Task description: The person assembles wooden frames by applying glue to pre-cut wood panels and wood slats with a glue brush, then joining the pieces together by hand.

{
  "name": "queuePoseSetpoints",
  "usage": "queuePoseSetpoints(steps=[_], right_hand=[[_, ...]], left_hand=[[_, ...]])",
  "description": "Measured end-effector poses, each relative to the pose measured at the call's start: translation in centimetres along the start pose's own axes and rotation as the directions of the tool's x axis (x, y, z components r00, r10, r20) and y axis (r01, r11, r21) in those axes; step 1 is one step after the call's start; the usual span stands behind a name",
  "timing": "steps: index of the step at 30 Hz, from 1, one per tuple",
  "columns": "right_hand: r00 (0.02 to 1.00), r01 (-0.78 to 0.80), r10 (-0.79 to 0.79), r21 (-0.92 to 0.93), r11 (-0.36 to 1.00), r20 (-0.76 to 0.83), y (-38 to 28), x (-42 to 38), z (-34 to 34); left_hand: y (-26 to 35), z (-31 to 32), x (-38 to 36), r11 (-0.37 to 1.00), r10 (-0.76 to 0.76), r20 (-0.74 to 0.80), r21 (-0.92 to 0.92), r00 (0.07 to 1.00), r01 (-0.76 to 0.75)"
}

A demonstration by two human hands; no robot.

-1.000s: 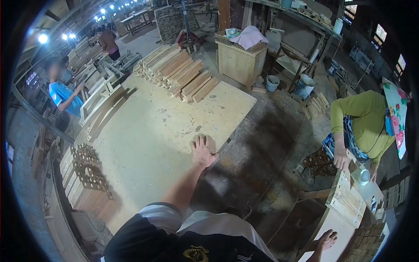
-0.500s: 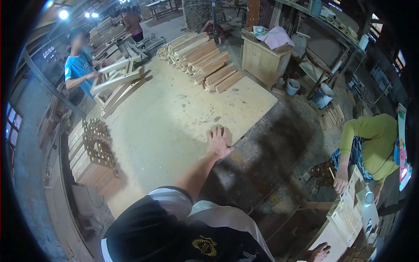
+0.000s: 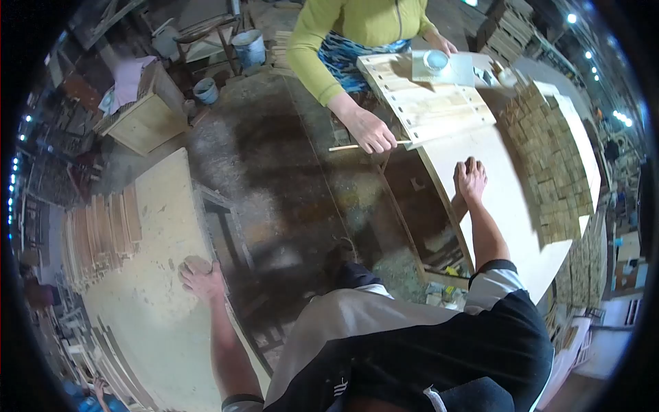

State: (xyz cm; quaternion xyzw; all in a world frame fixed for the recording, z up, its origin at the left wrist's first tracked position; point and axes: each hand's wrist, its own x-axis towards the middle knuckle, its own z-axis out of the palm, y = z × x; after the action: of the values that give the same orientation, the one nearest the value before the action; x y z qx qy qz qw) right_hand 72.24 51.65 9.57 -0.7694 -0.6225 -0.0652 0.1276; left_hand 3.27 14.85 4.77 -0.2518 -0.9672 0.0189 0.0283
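Observation:
My left hand (image 3: 200,278) rests palm down near the edge of the pale table (image 3: 165,230) on the left, fingers somewhat spread and holding nothing. On the light board surface (image 3: 504,178) to the right lies my right hand (image 3: 471,180), also empty, with its fingers apart. Just beyond it is a wooden panel (image 3: 439,110) with dark slots along its edges. A glass jar (image 3: 435,62) stands on a small plate at the panel's far side. Across from me, a co-worker's hand (image 3: 371,130) holds a thin stick (image 3: 343,147) beside the panel's corner.
Wood strips (image 3: 103,230) lie on the left table. Stacked wooden blocks (image 3: 549,158) line the right surface. The co-worker in a green top (image 3: 374,24) stands at the far end. A cabinet (image 3: 144,117) and buckets (image 3: 248,49) are behind, with dark floor between the tables.
The view has swung to the right, bringing the right-hand table and co-worker towards the middle. My left hand still touches the pale table. My right hand, previously at the lower edge, now shows fully.

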Motion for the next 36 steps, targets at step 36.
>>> queuePoseSetpoints(steps=[36], right_hand=[[1.0, -0.023, 0.023, -0.006, 1.0, -0.018, 0.5, 1.0, 0.5]], left_hand=[[1.4, 0.7, 0.2, 0.999, -0.02, 0.002, 0.03, 1.0, 0.02]])
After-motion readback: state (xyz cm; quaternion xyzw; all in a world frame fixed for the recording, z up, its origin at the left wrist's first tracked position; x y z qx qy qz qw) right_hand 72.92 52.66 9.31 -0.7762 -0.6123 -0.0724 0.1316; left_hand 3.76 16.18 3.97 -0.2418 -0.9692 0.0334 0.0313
